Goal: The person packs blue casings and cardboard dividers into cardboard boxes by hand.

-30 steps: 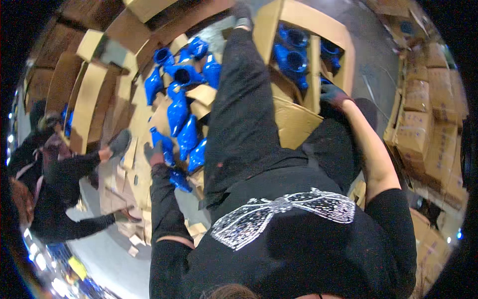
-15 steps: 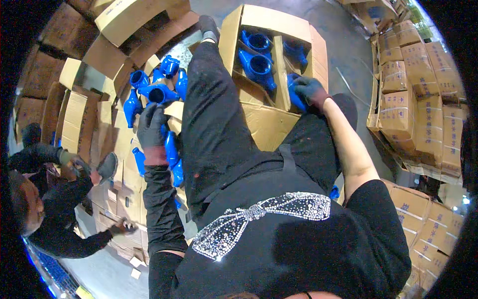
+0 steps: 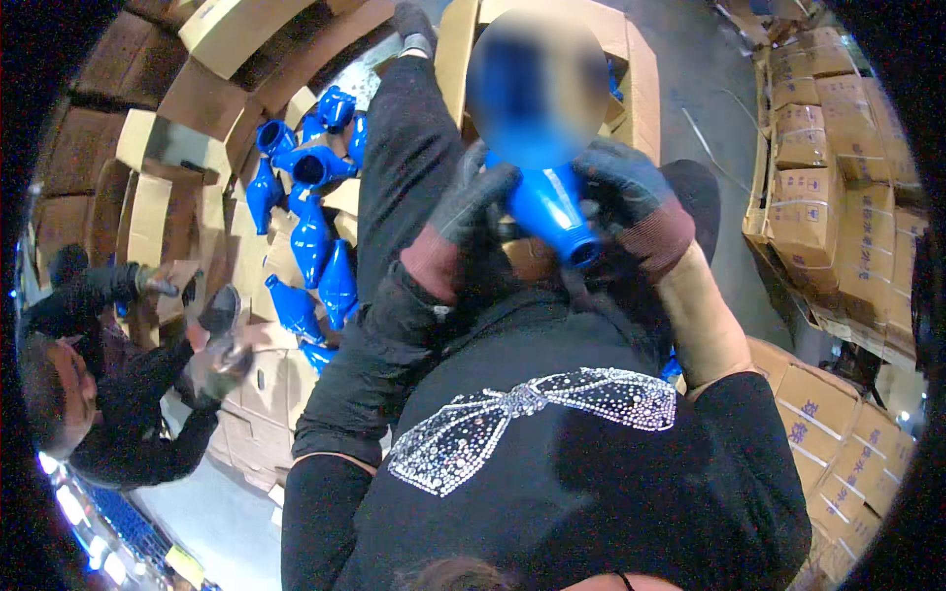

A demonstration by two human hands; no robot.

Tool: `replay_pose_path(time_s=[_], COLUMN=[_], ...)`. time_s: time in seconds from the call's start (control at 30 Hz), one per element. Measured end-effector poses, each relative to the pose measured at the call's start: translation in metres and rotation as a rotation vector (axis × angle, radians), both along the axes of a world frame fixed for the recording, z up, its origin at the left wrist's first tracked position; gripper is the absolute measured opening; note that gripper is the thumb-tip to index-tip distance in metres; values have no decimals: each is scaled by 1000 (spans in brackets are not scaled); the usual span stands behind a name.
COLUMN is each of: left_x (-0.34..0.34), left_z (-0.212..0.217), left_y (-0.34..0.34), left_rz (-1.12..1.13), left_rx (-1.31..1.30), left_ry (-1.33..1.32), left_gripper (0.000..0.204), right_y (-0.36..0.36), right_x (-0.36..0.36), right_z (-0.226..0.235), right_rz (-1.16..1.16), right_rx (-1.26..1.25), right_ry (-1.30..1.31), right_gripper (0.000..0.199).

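Observation:
Over my lap, between both hands, is a glossy blue water-meter body [image 3: 552,202] with a tapered, open pipe end pointing down toward me; its upper part is blurred out. My left hand [image 3: 473,197], in a dark grey glove with a maroon cuff, closes on its left side. On the other side my right hand [image 3: 636,192], gloved the same, closes on it too. Behind them stands an open cardboard box [image 3: 641,98] between my legs, largely covered by the blur. Several similar blue bodies [image 3: 309,241] lie piled beside my left leg.
Open cartons [image 3: 148,231] and flattened cardboard stand at the left. A co-worker [image 3: 128,394] in dark clothes sits there, hands blurred by motion. Strapped cartons [image 3: 808,207] are stacked at the right, with more cartons [image 3: 818,404] at lower right.
My left hand has moved right from the blue pile to my lap. My right hand has risen from the box, and both now hold a blue water-meter body.

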State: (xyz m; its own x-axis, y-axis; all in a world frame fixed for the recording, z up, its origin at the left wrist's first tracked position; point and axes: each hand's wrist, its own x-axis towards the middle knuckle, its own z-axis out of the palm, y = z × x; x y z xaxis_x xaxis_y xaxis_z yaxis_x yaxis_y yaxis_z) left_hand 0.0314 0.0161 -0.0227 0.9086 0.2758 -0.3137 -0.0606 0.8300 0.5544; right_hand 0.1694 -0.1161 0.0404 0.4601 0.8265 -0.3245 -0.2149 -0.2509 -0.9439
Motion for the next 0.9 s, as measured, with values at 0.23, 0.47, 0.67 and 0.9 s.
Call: replay_pose_path(time_s=[0.23, 0.47, 0.67, 0.9], left_x=[-19, -13, -11, -10], left_z=[-25, -13, -17, -27], left_y=[6, -8, -13, -11], left_rz=[-49, -50, -49, -24], left_rx=[-430, -590, -617, -670], left_ry=[-22, -58, -2, -63], left_gripper=[52, 50, 53, 53], right_y=[16, 10, 10, 10], right_x=[-13, 1, 0, 6], right_z=[-41, -41, -46, -65], right_rz=[427, 328, 281, 227], right_rx=[285, 200, 129, 149], right_ry=[-509, -191, 26, 24], right_gripper=[43, 56, 59, 55])
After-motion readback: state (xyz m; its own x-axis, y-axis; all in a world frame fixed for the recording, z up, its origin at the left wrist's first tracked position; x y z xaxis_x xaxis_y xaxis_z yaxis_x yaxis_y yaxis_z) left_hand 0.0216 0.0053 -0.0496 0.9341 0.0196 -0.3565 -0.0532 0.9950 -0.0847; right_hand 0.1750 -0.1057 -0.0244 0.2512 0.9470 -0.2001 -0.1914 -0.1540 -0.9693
